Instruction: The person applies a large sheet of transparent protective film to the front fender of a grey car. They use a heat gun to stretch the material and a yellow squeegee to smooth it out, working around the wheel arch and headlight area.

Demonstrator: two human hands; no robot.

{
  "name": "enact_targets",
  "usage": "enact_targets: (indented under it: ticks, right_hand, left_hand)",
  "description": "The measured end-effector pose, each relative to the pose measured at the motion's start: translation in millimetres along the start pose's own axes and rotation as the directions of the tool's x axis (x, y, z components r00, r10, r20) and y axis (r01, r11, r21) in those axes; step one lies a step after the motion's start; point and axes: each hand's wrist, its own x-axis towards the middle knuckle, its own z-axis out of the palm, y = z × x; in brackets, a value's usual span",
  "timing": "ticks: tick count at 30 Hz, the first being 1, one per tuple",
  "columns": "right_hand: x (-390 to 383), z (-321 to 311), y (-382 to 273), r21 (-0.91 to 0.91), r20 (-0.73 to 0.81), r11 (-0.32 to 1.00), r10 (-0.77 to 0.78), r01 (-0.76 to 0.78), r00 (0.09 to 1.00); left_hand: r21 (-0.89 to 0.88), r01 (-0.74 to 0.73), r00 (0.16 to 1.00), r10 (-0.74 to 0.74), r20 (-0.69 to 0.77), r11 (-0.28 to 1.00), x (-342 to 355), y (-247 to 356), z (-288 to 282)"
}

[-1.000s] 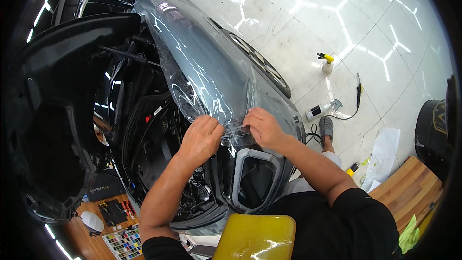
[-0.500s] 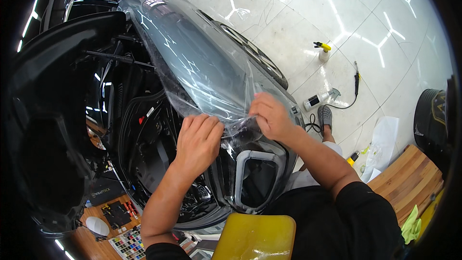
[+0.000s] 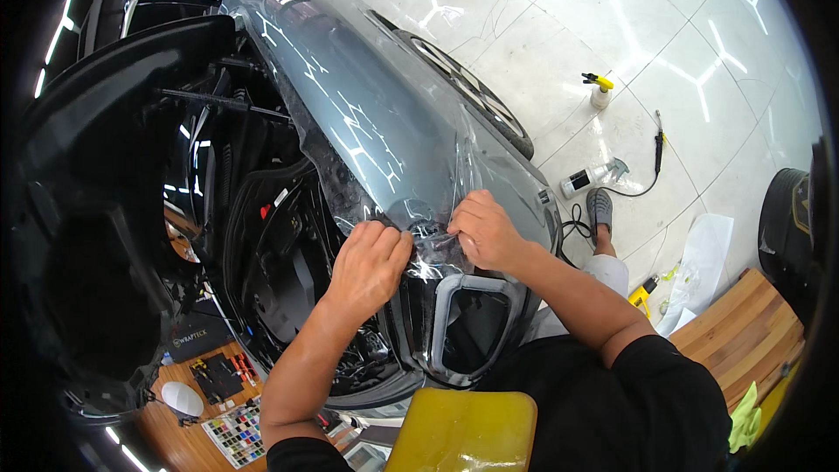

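Transparent film (image 3: pixel 441 253) covers the blue-grey front fender (image 3: pixel 367 109) of a car, its near end wrinkled and bunched. My left hand (image 3: pixel 370 264) pinches the film's near edge beside the engine bay (image 3: pixel 293 262). Just to its right, my right hand (image 3: pixel 489 232) has closed its fingers on the same edge, with folds running up from them. The two hands are a short gap apart, above a grey-framed opening (image 3: pixel 433 323) at the car's front corner. My fingertips are partly hidden by the knuckles.
The raised black hood (image 3: pixel 79 210) stands at the left. A yellow-topped spray bottle (image 3: pixel 599 96), a second bottle (image 3: pixel 581 182) and a corded black tool (image 3: pixel 659 153) are on the tiled floor. At the lower right are a wooden bench (image 3: pixel 725 323) and a yellow heat gun (image 3: pixel 642 295).
The film has come down from a raised, stretched sheet to lie closer against the fender. My right hand has moved slightly nearer to me; both hands keep their grip.
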Motion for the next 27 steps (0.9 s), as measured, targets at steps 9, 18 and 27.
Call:
enact_targets:
  ticks: [9,18,27]
  right_hand:
    - [-3.3,-4.8,-4.7,-0.017,0.023,0.995,0.097,-0.097,0.995]
    - [-6.2,-9.7,-10.0,-0.02,0.098,0.978,0.211,-0.21,0.973]
    - [-11.7,-12.9,-13.4,-0.054,0.094,0.98,0.197,-0.193,0.976]
  left_hand:
    - [0.004,0.103,0.995,-0.103,-0.011,0.995,-8.6,4.5,9.1]
    - [0.037,0.123,0.983,-0.127,0.131,0.992,4.0,6.2,4.0]
    - [0.163,0.035,0.896,-0.103,0.431,0.986,25.2,11.1,-7.4]
